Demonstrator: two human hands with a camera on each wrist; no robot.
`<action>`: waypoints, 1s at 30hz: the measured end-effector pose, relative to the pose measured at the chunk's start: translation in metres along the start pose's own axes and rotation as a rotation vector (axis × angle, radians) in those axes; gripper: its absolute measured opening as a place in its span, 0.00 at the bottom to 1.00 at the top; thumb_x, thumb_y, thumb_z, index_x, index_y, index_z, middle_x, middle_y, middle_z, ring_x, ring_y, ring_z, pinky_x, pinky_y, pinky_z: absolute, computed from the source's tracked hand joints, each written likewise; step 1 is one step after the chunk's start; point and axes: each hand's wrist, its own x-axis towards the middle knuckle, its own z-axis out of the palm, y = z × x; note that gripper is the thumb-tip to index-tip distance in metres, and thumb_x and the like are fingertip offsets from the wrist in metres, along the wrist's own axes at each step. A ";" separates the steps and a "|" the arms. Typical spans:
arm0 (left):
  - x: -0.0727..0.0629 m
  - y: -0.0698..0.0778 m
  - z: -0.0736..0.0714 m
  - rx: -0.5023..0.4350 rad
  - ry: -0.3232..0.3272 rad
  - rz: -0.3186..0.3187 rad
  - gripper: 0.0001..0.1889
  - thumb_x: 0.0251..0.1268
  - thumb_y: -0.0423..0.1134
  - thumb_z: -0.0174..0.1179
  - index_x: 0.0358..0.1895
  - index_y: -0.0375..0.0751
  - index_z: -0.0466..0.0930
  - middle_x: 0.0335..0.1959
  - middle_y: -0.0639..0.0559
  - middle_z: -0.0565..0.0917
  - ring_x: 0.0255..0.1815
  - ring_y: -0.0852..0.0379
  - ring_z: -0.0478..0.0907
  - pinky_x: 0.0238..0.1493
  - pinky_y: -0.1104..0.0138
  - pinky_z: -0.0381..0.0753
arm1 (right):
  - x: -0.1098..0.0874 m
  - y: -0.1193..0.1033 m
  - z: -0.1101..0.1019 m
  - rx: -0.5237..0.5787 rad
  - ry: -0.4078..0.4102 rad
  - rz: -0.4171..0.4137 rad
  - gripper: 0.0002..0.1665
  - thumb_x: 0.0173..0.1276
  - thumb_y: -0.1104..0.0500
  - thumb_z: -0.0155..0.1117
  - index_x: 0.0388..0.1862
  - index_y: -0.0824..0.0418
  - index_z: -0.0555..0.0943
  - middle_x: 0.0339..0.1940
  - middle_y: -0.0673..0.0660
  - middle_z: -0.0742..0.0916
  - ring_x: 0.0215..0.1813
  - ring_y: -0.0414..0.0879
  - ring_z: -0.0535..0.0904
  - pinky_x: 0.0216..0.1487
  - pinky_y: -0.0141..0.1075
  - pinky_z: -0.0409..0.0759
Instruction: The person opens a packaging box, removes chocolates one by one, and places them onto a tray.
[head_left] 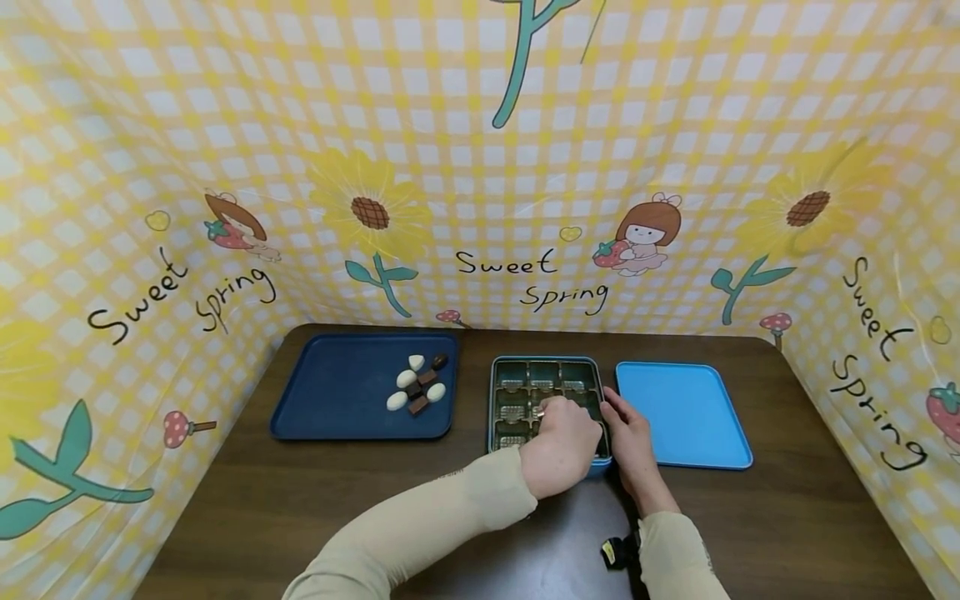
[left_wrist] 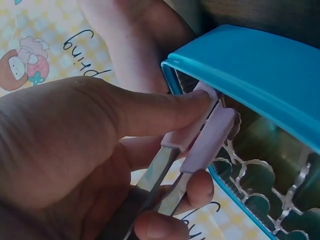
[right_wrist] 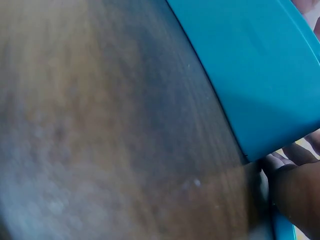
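Note:
My left hand (head_left: 566,442) reaches over the front right of a blue box (head_left: 491,408). It grips small metal tongs (left_wrist: 160,167) with pink tips, the thumb pressed on one pink tip. Those tips point down into the box at its corner, and what lies under them is hidden. A clear divided insert (head_left: 512,412) with a gold sheen fills the box in rows of compartments. Against the box's right side rests my right hand (head_left: 633,446), its fingers along the outer wall. In the right wrist view that hand shows only partly, beside the blue wall (right_wrist: 250,75).
At the left lies a navy tray (head_left: 337,392) with several white and brown chocolates (head_left: 416,387) at its right end. A light blue lid or flat tray (head_left: 690,417) lies right of the box. Checked cloth (head_left: 480,200) walls the brown table (head_left: 300,517) on three sides.

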 end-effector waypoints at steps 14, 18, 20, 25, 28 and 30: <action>-0.004 -0.001 0.006 0.027 0.029 0.058 0.13 0.78 0.52 0.53 0.56 0.68 0.85 0.49 0.63 0.87 0.41 0.57 0.85 0.51 0.60 0.83 | -0.003 -0.002 0.001 0.024 -0.017 -0.005 0.30 0.83 0.53 0.50 0.79 0.60 0.64 0.79 0.63 0.65 0.80 0.56 0.57 0.74 0.52 0.63; -0.006 -0.001 0.009 0.035 0.047 0.064 0.12 0.78 0.52 0.54 0.54 0.68 0.86 0.48 0.63 0.87 0.38 0.58 0.85 0.49 0.60 0.83 | -0.004 -0.003 0.000 0.013 -0.021 -0.006 0.31 0.83 0.52 0.50 0.79 0.60 0.63 0.80 0.63 0.64 0.80 0.56 0.55 0.75 0.53 0.60; -0.007 0.000 0.010 0.032 0.043 0.066 0.12 0.78 0.52 0.54 0.54 0.69 0.85 0.49 0.63 0.87 0.38 0.58 0.85 0.49 0.60 0.83 | -0.005 -0.003 -0.001 0.001 -0.018 -0.007 0.31 0.83 0.52 0.50 0.79 0.59 0.64 0.80 0.63 0.65 0.81 0.57 0.54 0.76 0.53 0.59; -0.008 0.000 0.012 0.027 0.041 0.069 0.12 0.78 0.52 0.54 0.55 0.69 0.85 0.51 0.64 0.86 0.40 0.58 0.85 0.49 0.60 0.83 | -0.005 -0.002 0.000 -0.011 -0.014 -0.013 0.31 0.83 0.52 0.50 0.79 0.60 0.64 0.79 0.63 0.65 0.81 0.57 0.54 0.76 0.54 0.58; -0.007 -0.001 0.012 0.031 0.049 0.069 0.12 0.78 0.52 0.54 0.54 0.69 0.85 0.51 0.64 0.86 0.40 0.58 0.85 0.48 0.60 0.84 | -0.004 -0.001 0.001 -0.010 -0.004 -0.021 0.30 0.83 0.52 0.50 0.79 0.60 0.64 0.79 0.63 0.66 0.80 0.57 0.56 0.75 0.53 0.60; -0.007 -0.002 0.012 0.030 0.049 0.069 0.12 0.78 0.52 0.54 0.53 0.69 0.86 0.49 0.64 0.87 0.38 0.59 0.85 0.47 0.60 0.84 | -0.004 -0.001 0.002 -0.011 0.001 -0.024 0.30 0.83 0.52 0.50 0.79 0.60 0.65 0.79 0.63 0.66 0.80 0.56 0.57 0.74 0.52 0.62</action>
